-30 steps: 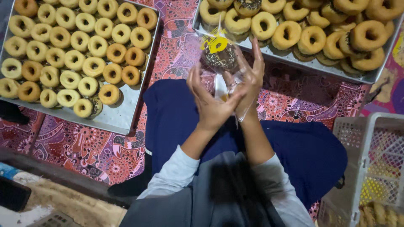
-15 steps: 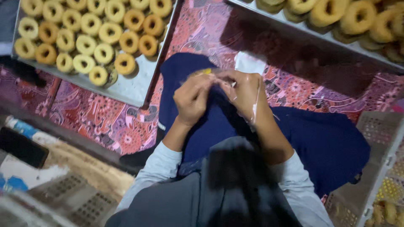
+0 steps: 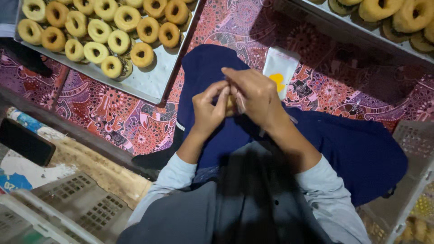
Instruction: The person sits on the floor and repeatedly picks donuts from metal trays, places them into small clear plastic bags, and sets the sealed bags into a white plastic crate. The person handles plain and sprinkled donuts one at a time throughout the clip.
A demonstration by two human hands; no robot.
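Left hand: we close our left hand (image 3: 209, 107) on a small bag (image 3: 231, 105), fingers pinched at its edge.
Right hand: our right hand (image 3: 253, 96) wraps the same bag from the right, holding it tight.
Bag: mostly hidden between both hands, above the blue lap (image 3: 352, 149).
Far left: a tray (image 3: 149, 83) with doughnuts (image 3: 118, 41).
Far: a flat pouch (image 3: 280, 68) lies on the patterned mat (image 3: 108, 113).
Right: a plastic basket (image 3: 418, 149).
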